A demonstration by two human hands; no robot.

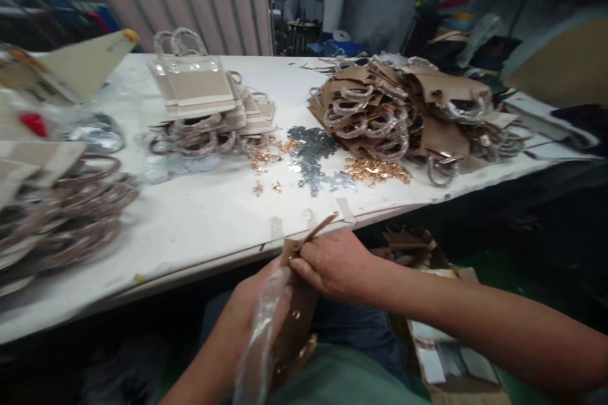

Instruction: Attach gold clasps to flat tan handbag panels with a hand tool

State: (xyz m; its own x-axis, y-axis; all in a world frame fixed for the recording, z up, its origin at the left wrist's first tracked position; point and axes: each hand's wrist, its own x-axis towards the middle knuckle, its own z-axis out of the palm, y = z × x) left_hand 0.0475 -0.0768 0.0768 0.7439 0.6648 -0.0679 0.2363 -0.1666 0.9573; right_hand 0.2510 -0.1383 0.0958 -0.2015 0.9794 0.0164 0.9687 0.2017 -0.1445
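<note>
White table across the view. On its right side, a heap of brown panels with plastic-wrapped handles; at near left, a pile of beige panels; farther back, a beige stack. Brown panel held in front of the person's body, below the table's near edge, wrapped handle hanging at its left. Left hand: curled around the panel, fingers partly hidden. Right hand: fingers closed, pinching the panel's upper end. Mid-table: scattered grey metal plates; beside them, small gold fittings
</note>
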